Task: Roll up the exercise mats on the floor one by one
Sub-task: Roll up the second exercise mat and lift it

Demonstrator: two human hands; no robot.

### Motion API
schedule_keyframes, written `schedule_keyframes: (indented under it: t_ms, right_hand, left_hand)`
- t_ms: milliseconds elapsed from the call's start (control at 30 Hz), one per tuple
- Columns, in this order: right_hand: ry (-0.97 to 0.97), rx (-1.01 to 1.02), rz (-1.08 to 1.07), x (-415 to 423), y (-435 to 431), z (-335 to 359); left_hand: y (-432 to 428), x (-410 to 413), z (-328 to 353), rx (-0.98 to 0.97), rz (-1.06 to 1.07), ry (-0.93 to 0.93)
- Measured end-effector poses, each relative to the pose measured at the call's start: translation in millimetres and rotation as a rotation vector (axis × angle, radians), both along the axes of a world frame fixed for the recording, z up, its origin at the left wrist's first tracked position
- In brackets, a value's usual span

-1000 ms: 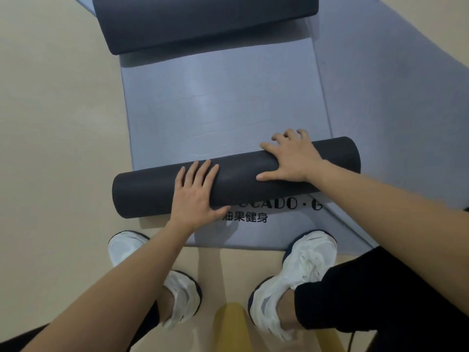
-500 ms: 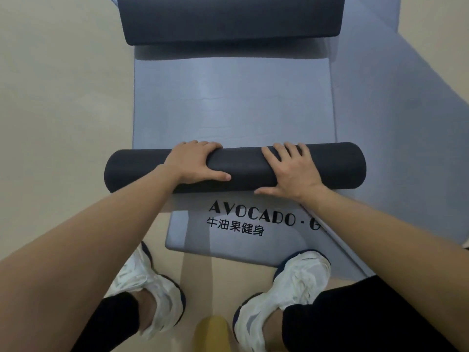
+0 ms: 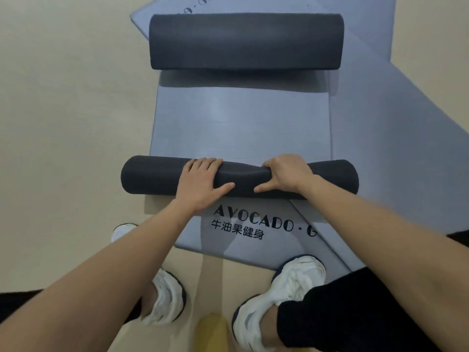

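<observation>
Both my hands lie on the near roll [image 3: 162, 177], a dark grey tube that lies across the blue-grey mat [image 3: 241, 128] on the floor [image 3: 63, 123]. My left hand [image 3: 203, 184] sits a little left of the middle of this roll. Its fingers curl over the top to the far side and the thumb points right along the near side, so the hand is clamped on the roll. My right hand [image 3: 286, 175] holds the roll just right of the middle in the same way, with fingers bent over the top and the thumb pointing left. The two thumbs point to each other but do not touch. Between my hands the surface of the roll is pressed in a little and makes a soft wave.

The roll is wider than the flat mat under it, so its left end hangs over the bare floor. In front of the roll, on my side, the flat mat shows black print [image 3: 264, 221], the word AVOCADO and a line of Chinese signs under it.

Farther away, a second dark roll [image 3: 246, 41] lies across the far part of the same mat; it is thicker than the near one. A further flat mat [image 3: 396, 138] of the same colour lies at an angle to the right.

My two white shoes, the left shoe [image 3: 165, 298] and the right shoe [image 3: 284, 293], stand on the floor near the mat's edge.
</observation>
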State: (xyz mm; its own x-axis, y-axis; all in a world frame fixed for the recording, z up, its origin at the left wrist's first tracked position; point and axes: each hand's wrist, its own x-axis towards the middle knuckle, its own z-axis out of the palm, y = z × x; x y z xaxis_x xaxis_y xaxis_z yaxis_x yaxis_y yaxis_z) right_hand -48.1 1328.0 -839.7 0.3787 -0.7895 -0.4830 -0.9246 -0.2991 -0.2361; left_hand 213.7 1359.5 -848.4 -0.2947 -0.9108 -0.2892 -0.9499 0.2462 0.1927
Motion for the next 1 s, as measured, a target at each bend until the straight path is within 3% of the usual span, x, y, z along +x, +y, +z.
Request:
schedule_keyframes:
  t_ms: [300,400,533,667,800,1000]
  right_hand:
    - [-0.109,0.455,-0.073,-1.4,57.6,9.7]
    - [-0.144,0.586,-0.101,-1.8,62.3,-2.6]
    - [-0.148,0.615,-0.171,-1.8,50.0,-18.1]
    - [-0.081,0.508,-0.228,-0.9,46.1,-18.7]
    - [0.084,0.124,-0.221,3.4,61.0,-8.9]
    - [-0.015,-0.273,-0.073,22.2,110.1,-16.2]
  left_hand:
    - [78.0,-6.2,36.6,0.277,0.038,-0.041]
    - [106.0,2.2,26.2,0.211,-0.007,-0.024]
    - [131.6,18.1,6.8,0.053,-0.200,-0.142]
    - [122.1,17.1,-14.5,0.081,-0.201,-0.199]
    - [91.0,13.5,-25.4,0.087,-0.164,-0.141]
    - [27.5,19.6,-23.4,0.185,-0.239,-0.055]
